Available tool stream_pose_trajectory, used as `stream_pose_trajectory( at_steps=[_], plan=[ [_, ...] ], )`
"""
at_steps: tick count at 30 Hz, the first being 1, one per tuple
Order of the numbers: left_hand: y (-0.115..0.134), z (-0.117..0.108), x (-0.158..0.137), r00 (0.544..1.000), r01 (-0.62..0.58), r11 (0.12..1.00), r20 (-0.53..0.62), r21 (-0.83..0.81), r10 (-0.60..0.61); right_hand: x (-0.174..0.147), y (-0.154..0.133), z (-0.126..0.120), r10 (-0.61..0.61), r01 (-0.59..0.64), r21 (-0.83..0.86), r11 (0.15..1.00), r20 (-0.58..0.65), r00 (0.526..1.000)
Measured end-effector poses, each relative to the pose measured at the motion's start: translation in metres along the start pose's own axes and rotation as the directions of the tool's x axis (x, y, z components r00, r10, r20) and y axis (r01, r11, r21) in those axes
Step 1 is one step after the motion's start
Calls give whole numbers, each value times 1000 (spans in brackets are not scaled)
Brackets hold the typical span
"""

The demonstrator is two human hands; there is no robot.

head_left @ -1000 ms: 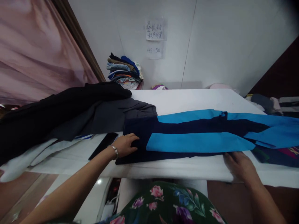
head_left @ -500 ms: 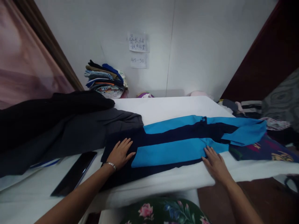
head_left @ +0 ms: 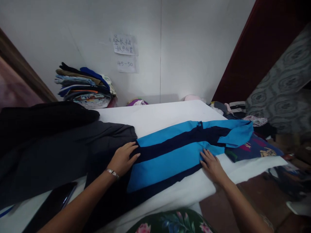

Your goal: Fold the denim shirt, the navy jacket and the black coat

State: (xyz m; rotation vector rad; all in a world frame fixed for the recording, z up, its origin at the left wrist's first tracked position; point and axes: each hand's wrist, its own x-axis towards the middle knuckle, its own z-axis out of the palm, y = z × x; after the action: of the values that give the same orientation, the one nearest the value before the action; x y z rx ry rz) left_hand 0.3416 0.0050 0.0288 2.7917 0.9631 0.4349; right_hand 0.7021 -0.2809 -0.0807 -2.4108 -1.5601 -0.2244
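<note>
A navy and bright blue long-sleeved garment (head_left: 165, 163) lies spread lengthwise across the white-covered table (head_left: 160, 113). Its left part is dark navy, and a blue sleeve end bends back at the far right. My left hand (head_left: 123, 158), with a metal bracelet at the wrist, rests flat on the navy part, fingers spread. My right hand (head_left: 212, 163) lies on the garment's lower edge at the blue panel, its fingers stretched out. Neither hand grips anything.
Dark grey and black clothes (head_left: 48, 155) are heaped at the left. Below them lies a dark, shiny flat object (head_left: 52, 205). A stack of folded clothes (head_left: 84, 85) stands by the wall. A patterned navy cloth (head_left: 255, 149) lies at the right, beside more clothes (head_left: 236, 108).
The view has turned to the right. My left hand has shifted slightly up the garment toward the blue stripes; my right hand stays at the lower edge.
</note>
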Motion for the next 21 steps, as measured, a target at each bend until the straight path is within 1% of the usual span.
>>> stream_pose_trajectory(
  at_steps=[3, 6, 10, 12, 14, 17, 19, 21],
  plan=[
    [0, 15, 22, 999, -25, 997, 33, 68, 23, 0, 1, -6, -14, 14, 39, 999, -13, 1000],
    [-9, 33, 30, 996, -19, 988, 83, 154, 6, -9, 4, -14, -32, 40, 119, 992, -71, 997],
    [-25, 50, 30, 996, -63, 977, 75, 203, 49, -20, -2, -23, 56, -30, 134, 990, -191, 980],
    [-30, 53, 29, 996, -80, 974, 66, 213, 68, -19, -12, -26, 76, -51, 127, 991, -199, 977],
    [-32, 54, 31, 995, -91, 972, 67, 218, 79, -12, -25, -29, 59, -41, 123, 992, -147, 987],
    [-31, 50, 33, 995, -80, 975, 77, 209, 65, 9, -45, -32, 21, -18, 114, 993, -25, 999],
    [-26, 47, 32, 995, -66, 980, 82, 187, 51, 28, -53, -32, 5, -11, 112, 994, 57, 998],
    [-19, 46, 28, 994, -80, 984, 84, 161, 67, 45, -56, -30, 0, -17, 122, 992, 142, 990]
  ],
)
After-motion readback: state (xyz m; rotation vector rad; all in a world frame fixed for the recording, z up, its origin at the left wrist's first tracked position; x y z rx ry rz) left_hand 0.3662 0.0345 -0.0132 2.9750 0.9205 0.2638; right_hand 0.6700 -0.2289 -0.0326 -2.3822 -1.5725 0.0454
